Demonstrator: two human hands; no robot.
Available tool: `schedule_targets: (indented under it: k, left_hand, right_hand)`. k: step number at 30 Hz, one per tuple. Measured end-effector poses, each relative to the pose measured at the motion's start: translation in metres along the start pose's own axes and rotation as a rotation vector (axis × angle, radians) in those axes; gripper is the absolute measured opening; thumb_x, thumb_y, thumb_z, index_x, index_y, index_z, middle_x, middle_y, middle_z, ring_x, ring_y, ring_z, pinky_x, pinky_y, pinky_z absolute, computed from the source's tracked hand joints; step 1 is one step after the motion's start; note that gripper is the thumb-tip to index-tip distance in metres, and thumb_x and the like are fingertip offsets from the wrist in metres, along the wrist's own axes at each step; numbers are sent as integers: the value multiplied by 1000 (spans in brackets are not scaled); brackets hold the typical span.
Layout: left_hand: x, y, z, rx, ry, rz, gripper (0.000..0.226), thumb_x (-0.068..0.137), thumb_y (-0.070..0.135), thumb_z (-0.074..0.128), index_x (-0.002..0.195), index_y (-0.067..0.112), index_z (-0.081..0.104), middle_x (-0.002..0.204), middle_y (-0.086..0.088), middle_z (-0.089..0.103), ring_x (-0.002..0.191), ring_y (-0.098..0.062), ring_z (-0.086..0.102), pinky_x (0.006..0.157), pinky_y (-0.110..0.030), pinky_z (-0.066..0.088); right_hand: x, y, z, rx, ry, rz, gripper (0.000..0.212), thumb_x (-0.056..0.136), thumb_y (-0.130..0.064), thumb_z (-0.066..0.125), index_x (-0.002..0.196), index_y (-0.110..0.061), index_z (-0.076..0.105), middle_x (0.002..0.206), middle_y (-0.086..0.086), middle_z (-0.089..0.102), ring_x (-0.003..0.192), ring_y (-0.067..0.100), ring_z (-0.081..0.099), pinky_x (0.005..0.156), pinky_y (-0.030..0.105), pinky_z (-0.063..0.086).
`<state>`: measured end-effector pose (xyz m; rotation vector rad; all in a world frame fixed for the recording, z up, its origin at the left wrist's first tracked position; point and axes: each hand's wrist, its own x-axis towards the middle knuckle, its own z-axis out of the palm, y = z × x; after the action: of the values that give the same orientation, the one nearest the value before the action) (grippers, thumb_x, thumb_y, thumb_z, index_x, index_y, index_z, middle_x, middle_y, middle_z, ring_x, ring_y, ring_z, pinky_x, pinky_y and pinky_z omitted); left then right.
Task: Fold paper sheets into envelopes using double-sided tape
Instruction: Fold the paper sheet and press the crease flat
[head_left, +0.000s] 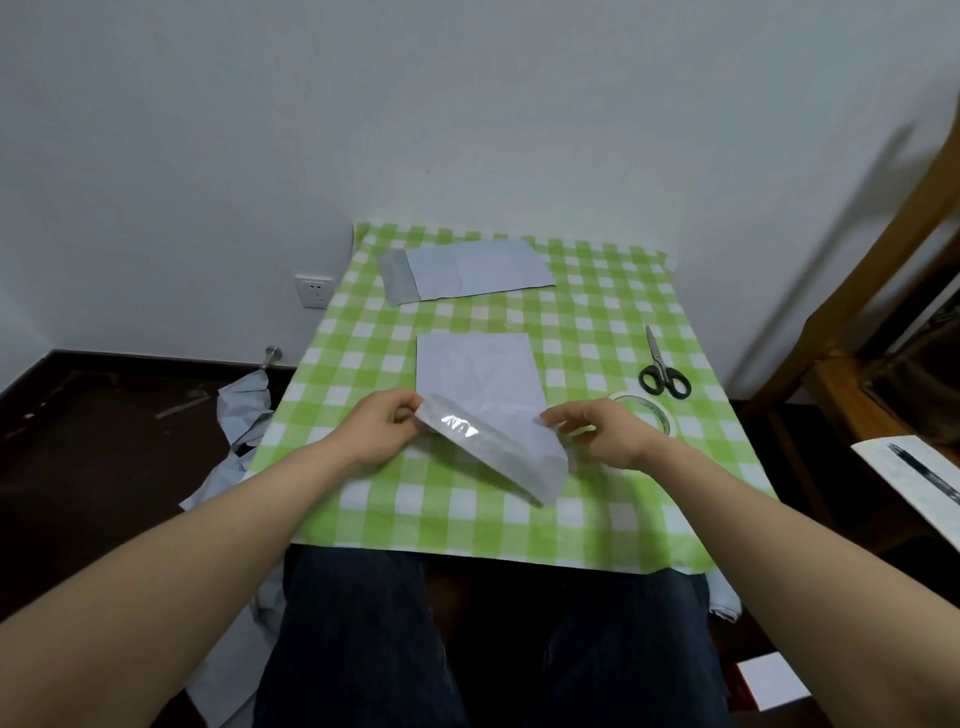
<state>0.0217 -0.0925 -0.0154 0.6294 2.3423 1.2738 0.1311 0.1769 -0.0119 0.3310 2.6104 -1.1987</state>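
Middle of the counter: the paper sheet (480, 374) lies flat on the green checked cloth, square to the seated person, so both hands reach it evenly.
Near flap (524, 462): the sheet's near end is lifted off the counter (597, 499) and curls back toward the person, which turns its taped face upward.
Tape strip (460, 428): a glossy band runs along the flap near its free edge. I judge it is bared there so the fold can stick to the sheet's body.
Left hand (374, 431): its grip pinches the flap's left corner between thumb and fingers, holding that end up and taut.
Right hand (608, 431): fingers curled, its grip appears to pinch the flap's right edge. Whether it also holds a tape liner I cannot tell.
Step in hand: likely lining the flap up before pressing it down; holding both ends should stop the tape catching askew.
Far end: a finished envelope (467, 270) lies set aside, out of the working space.
Right side: scissors (662, 371) and the tape roll (654, 408) lie just beyond the right hand, handy for the next strip.
Risk: tape touching early would wrinkle the fold.
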Motion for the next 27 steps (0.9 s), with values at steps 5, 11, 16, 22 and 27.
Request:
schedule_targets:
  k: [5, 11, 16, 22, 27]
  left_hand:
    - [7, 3, 2, -141, 38, -90, 23, 94, 14, 55, 113, 2, 58, 101, -16, 65, 77, -21, 54, 62, -32, 47]
    - [14, 6, 3, -186, 122, -164, 19, 93, 16, 56, 109, 5, 55, 84, -13, 63, 73, -30, 61, 50, -30, 52]
    - [22, 8, 5, -161, 240, -233, 16, 93, 18, 57, 101, 4, 54, 70, -8, 60, 54, -26, 59, 38, -24, 45]
    - [30, 11, 10, 60, 290, -276, 23, 93, 24, 55, 102, 5, 63, 94, -10, 70, 91, -28, 66, 68, -31, 46]
    - [32, 18, 17, 160, 279, -331, 43, 85, 17, 61, 125, 4, 54, 113, -10, 63, 99, -25, 57, 82, -28, 42]
  right_hand:
    - [4, 4, 6, 29, 87, -26, 42, 75, 6, 69, 110, -16, 65, 110, 1, 64, 101, 17, 63, 86, 26, 53]
    - [7, -8, 6, 381, 285, -25, 11, 85, -9, 68, 80, 1, 67, 73, 13, 63, 71, 11, 55, 71, 22, 45]
    - [21, -18, 7, 569, 393, 59, 19, 87, -14, 67, 70, -9, 58, 69, 2, 55, 66, 15, 52, 71, 27, 52]
    - [39, -21, 16, 457, 462, 170, 24, 88, -18, 65, 66, -9, 56, 71, 7, 56, 68, 22, 52, 70, 42, 55]
    - [46, -22, 23, 211, 490, 210, 25, 87, -22, 61, 91, 2, 65, 84, 16, 67, 74, 27, 58, 79, 47, 53]
